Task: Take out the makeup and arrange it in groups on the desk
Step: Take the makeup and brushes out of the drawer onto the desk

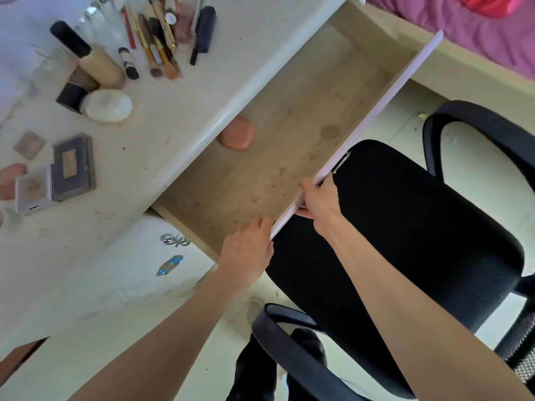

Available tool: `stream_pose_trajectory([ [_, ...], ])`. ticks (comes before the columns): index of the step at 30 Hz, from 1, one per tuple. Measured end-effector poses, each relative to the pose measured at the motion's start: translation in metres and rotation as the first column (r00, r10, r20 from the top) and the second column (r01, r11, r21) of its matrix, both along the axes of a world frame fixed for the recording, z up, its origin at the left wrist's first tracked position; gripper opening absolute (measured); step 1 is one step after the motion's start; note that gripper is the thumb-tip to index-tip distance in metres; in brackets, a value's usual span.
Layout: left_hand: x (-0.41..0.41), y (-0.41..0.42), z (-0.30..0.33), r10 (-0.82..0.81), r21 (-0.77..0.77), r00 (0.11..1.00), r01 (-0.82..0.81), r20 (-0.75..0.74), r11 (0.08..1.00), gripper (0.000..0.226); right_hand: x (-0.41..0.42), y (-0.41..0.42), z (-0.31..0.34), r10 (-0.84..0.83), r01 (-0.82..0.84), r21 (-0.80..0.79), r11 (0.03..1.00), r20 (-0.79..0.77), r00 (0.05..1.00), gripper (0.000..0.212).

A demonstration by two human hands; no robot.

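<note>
The desk drawer (289, 146) stands pulled out, and a pink compact (237, 134) lies inside it near the desk edge. My right hand (318, 198) grips the drawer's white front panel (376, 111), thumb inside and fingers under it. My left hand (249, 244) rests at the panel's near end with its fingers inside the drawer. On the white desk (144, 134) makeup lies in groups: brushes and pencils (157, 39), foundation tubes (95, 62), a white puff (108, 105), and eyeshadow palettes (72, 166).
A black office chair (405, 227) with armrests stands right in front of the drawer. A pink bedspread (463, 27) lies at the top right. Small metallic trinkets (170, 261) hang on the desk's side below the drawer.
</note>
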State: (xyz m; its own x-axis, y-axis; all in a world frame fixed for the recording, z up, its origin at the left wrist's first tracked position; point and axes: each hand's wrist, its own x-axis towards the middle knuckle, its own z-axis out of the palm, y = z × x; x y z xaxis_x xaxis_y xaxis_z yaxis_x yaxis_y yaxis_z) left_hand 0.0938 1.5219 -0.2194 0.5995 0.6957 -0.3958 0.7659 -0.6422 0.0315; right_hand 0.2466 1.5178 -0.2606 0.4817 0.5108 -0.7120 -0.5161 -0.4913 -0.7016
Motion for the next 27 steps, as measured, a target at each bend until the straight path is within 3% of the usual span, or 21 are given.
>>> stream_pose_trajectory([
  [6, -0.002, 0.008, -0.015, -0.032, -0.065, 0.999, 0.031, -0.019, 0.997, 0.033, 0.0, -0.004, -0.008, -0.027, 0.028, 0.022, 0.999, -0.044, 0.999, 0.049],
  [10, -0.004, 0.036, -0.016, 0.195, -0.368, 0.962, -0.114, 0.19, 0.923, 0.038, 0.002, -0.004, -0.006, -0.033, 0.035, 0.019, 0.999, -0.062, 0.997, 0.043],
  [13, 0.007, 0.072, -0.022, 0.108, -0.203, 0.925, -0.035, 0.364, 0.979, 0.036, 0.003, -0.005, -0.003, -0.045, 0.048, 0.022, 0.999, -0.097, 0.994, 0.034],
  [16, 0.032, 0.098, -0.032, -0.009, -0.054, 0.964, 0.024, 0.267, 0.998, 0.05, 0.005, -0.007, -0.002, -0.045, 0.054, 0.05, 0.997, -0.169, 0.985, 0.03],
  [20, 0.062, 0.112, -0.049, -0.094, -0.061, 0.983, 0.104, 0.155, 0.993, 0.07, 0.009, -0.01, -0.003, -0.047, 0.062, 0.056, 0.996, -0.246, 0.968, 0.037],
  [23, 0.07, 0.116, -0.069, -0.148, -0.082, 0.982, 0.158, 0.12, 0.984, 0.066, 0.01, -0.012, -0.005, -0.055, 0.08, 0.068, 0.994, -0.314, 0.948, 0.053],
  [27, 0.069, 0.114, -0.08, -0.104, -0.093, 0.986, 0.117, 0.13, 0.989, 0.071, 0.011, -0.017, -0.004, -0.121, 0.181, 0.09, 0.979, -0.454, 0.882, 0.057],
])
